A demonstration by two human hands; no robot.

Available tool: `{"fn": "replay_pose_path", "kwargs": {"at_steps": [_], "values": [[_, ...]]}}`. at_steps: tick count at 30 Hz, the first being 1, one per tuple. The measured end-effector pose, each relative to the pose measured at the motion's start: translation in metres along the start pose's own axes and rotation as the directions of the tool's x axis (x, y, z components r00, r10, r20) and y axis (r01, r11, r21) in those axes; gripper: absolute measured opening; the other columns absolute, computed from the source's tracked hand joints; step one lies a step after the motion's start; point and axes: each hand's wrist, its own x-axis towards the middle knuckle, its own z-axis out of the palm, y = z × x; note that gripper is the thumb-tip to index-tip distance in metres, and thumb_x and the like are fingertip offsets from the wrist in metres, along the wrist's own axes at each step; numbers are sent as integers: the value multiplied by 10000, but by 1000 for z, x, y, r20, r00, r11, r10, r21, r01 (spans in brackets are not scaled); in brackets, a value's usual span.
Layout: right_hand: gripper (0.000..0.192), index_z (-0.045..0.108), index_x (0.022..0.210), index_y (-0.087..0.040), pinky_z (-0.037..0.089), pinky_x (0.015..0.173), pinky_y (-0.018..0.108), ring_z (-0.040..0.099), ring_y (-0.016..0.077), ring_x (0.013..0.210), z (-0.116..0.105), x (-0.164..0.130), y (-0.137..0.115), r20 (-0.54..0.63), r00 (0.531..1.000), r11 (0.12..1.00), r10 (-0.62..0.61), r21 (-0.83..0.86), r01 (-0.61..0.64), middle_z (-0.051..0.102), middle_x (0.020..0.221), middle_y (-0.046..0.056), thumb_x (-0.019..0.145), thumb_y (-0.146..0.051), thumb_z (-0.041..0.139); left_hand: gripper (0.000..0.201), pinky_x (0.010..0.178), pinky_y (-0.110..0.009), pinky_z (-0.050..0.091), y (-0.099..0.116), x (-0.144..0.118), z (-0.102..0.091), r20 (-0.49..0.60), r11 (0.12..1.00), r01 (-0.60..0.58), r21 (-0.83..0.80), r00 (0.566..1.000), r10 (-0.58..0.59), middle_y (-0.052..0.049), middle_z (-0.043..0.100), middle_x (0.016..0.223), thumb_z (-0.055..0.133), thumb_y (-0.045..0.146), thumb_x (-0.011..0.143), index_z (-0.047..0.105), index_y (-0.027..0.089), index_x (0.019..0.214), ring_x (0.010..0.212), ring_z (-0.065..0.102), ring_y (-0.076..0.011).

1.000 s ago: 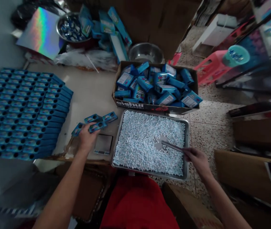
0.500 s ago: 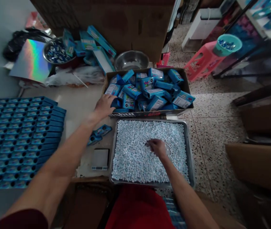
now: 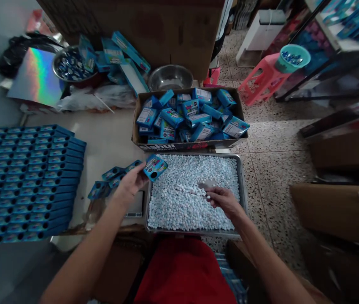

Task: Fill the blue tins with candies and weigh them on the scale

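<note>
I was at the filling step: my left hand (image 3: 131,182) clamped a small blue box (image 3: 155,167) over the tray (image 3: 242,185)'s left rim, my right hand (image 3: 223,198) pinched a scoop (image 3: 206,185) among its pellets (image 3: 179,207), needing a level lift across.

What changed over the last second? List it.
The left hand went to the carton and came back holding a blue box over the tray edge. The right hand pressed into the candies, then drew back with the scoop. Stacked boxes and scale stayed.
</note>
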Motion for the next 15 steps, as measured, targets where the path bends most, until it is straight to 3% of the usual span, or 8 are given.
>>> {"fn": "replay_pose_path", "kwargs": {"at_steps": [3, 6, 10, 15], "values": [[426, 804, 962, -151, 447, 484, 213, 567, 86, 484, 4, -24, -33, 19, 1000, 999, -22, -34, 22, 708, 675, 23, 674, -450, 899, 142, 614, -282, 599, -53, -4, 2, -31, 988, 131, -76, 991, -134, -58, 737, 838, 774, 237, 834, 683, 175, 925, 697, 700, -175], [405, 803, 942, -145, 455, 477, 210, 578, 89, 489, 12, -28, -56, 34, 998, 994, -47, -95, 50, 709, 660, 25, 682, -443, 888, 84, 601, -283, 598, -83, -9, 5, -30, 965, 219, -145, 974, -226, -62, 737, 823, 740, 239, 882, 690, 187, 926, 704, 708, -183], [365, 789, 907, -141, 459, 455, 210, 587, 99, 471, 25, -14, -62, 55, 995, 982, -78, -170, 86, 687, 602, 18, 676, -413, 866, 60, 617, -262, 607, -96, -14, 7, -23, 946, 249, -209, 965, -260, -49, 738, 812, 719, 238, 914, 682, 192, 925, 677, 701, -157], [245, 786, 868, -159, 460, 425, 218, 575, 107, 441, 41, -3, -64, 46, 983, 934, -178, -306, 184, 636, 532, -9, 736, -365, 784, 232, 688, -282, 632, -98, -26, 6, 60, 939, 250, -236, 968, -243, -48, 766, 908, 781, 146, 780, 692, 175, 992, 760, 739, -178]]}}
